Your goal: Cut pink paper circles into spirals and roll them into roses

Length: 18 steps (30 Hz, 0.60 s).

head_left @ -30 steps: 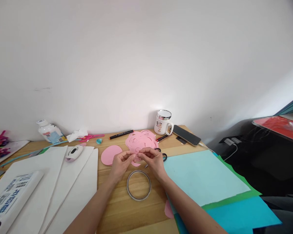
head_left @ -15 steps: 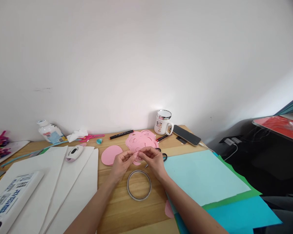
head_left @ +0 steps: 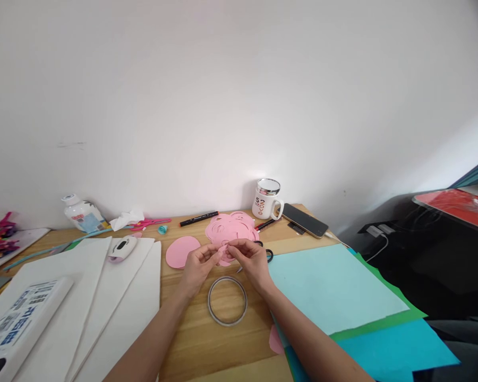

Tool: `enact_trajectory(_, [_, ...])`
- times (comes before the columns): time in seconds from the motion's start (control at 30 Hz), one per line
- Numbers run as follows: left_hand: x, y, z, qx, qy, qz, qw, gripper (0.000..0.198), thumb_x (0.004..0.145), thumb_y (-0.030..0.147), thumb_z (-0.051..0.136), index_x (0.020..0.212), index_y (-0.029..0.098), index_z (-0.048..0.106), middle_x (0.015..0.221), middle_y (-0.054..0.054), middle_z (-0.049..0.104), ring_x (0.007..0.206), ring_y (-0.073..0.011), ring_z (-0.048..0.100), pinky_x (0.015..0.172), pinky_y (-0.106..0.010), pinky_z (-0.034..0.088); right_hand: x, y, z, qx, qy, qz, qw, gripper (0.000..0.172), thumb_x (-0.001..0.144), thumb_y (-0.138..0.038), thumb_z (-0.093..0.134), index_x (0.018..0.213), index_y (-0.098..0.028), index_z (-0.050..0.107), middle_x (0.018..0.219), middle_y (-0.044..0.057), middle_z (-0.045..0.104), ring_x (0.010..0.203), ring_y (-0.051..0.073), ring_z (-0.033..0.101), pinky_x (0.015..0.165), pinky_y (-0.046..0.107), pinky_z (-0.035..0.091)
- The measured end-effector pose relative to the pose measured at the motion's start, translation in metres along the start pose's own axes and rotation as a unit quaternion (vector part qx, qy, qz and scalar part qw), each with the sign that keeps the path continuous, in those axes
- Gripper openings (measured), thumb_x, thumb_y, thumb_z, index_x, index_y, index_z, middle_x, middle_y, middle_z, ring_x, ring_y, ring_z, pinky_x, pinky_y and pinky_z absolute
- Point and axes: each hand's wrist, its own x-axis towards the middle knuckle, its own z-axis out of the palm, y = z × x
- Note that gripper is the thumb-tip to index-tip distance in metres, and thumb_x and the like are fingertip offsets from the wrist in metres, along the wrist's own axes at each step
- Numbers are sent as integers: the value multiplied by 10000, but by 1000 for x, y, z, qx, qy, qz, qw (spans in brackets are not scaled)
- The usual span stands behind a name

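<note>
My left hand point(head_left: 198, 265) and my right hand point(head_left: 250, 258) meet over the wooden desk point(head_left: 191, 339), fingers pinched together on a small pink paper piece point(head_left: 224, 257). Just behind them lies a pile of pink paper cutouts point(head_left: 231, 229), and a pink paper oval point(head_left: 182, 251) lies to the left. A ring of clear tape point(head_left: 227, 300) lies flat on the desk just in front of my hands. Black scissors point(head_left: 267, 255) are partly hidden behind my right hand.
White sheets point(head_left: 103, 297) and a printed box point(head_left: 19, 318) fill the left. Light blue, green and blue paper point(head_left: 334, 289) lies at the right. A white mug point(head_left: 266, 199), a phone point(head_left: 305, 220), a black marker point(head_left: 198, 218), a glue bottle point(head_left: 82, 214) and a white device point(head_left: 122, 248) stand further back.
My hands stay pinched on the pink piece with only slight finger movement. The view has shifted a little.
</note>
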Motion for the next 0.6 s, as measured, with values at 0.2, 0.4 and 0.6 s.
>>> enact_trajectory(0.2, [-2,6,3,16,-25,7,1000,293,676,372,698,859,142,704,755,-56,724,665,-172,647,682,-288,515,0,-2,1,7,-3,8,1000,234,593,-296,780,701,-166,619,609,-5,661,531,123,607,577,264,517])
enact_trajectory(0.4, [-3,7,3,19,-22,3,1000,291,667,372,697,845,143,699,759,-55,721,672,-174,640,688,-293,506,0,-4,1,1,-10,16,1000,254,569,-311,794,696,-162,632,627,4,667,548,135,615,594,279,529])
enact_trajectory(0.6, [-2,5,2,11,-5,-1,1000,293,666,369,699,857,147,701,805,-59,717,701,-171,629,669,-275,499,-1,-3,1,-10,-19,15,1000,288,620,-371,758,805,-168,672,735,41,702,663,177,655,693,330,542])
